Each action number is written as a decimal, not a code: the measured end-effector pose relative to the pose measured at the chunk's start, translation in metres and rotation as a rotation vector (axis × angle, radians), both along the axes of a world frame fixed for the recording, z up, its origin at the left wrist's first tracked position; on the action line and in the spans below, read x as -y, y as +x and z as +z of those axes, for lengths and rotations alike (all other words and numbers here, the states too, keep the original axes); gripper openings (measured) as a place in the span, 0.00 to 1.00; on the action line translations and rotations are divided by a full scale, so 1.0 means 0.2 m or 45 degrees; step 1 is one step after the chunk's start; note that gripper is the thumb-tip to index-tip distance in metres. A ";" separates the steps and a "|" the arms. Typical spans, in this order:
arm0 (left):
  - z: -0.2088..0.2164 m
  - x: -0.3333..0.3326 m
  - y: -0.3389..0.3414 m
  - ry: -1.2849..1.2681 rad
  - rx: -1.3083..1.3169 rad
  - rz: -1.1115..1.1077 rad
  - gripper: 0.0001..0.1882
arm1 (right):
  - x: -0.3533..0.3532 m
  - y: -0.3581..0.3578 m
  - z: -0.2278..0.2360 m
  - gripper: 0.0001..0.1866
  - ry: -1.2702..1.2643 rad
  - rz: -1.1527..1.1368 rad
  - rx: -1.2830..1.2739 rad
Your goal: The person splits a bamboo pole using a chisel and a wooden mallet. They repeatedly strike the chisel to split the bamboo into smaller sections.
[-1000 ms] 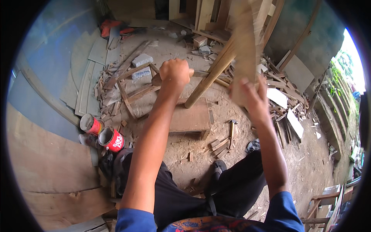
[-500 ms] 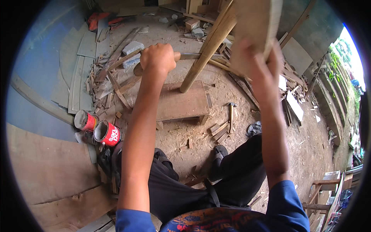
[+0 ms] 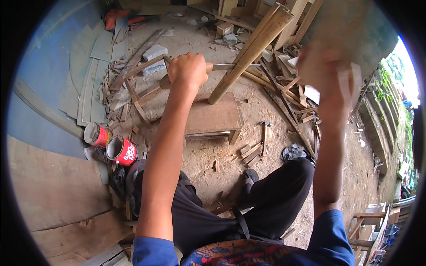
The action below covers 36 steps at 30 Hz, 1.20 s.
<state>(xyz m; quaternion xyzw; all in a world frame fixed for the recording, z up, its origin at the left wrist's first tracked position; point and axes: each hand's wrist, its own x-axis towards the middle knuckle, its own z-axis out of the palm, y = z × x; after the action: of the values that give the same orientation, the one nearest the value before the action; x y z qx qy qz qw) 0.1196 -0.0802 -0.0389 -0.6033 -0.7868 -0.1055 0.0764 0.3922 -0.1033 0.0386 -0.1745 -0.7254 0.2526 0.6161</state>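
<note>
My left hand (image 3: 189, 70) is closed around the wooden handle of a machete (image 3: 222, 67). The blade runs rightward into a bamboo pole (image 3: 254, 49), which looks split above it; the tip shows on the far side. The pole stands tilted, its foot on a low wooden bench (image 3: 208, 120). Up and to the right of the pole, my right hand (image 3: 332, 77) grips a wooden block (image 3: 337, 42). Both are smeared by motion, and the block is apart from pole and blade.
A hammer (image 3: 265, 136) lies on the dirt floor beside small wood pieces (image 3: 252, 155). Two red cans (image 3: 120, 150) stand at the left. Scrap wood (image 3: 290, 84) and concrete blocks (image 3: 154, 53) lie beyond the bench. Boards (image 3: 66, 195) lean along the left side.
My right hand has swung the wooden block to the right, away from the pole. The left hand keeps its hold on the machete, and the blade stays in the pole.
</note>
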 end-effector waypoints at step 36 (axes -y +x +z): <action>-0.49 0.63 0.01 0.036 0.937 0.101 0.22 | -0.28 0.94 -2.53 0.20 -1.083 -0.486 1.469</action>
<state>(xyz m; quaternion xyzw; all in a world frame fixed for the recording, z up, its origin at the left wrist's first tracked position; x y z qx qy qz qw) 0.1208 -0.2060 -0.1372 -0.4930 -0.7828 -0.3230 -0.1994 0.5801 -0.0466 -0.4682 -0.6260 -0.7305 0.2684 0.0494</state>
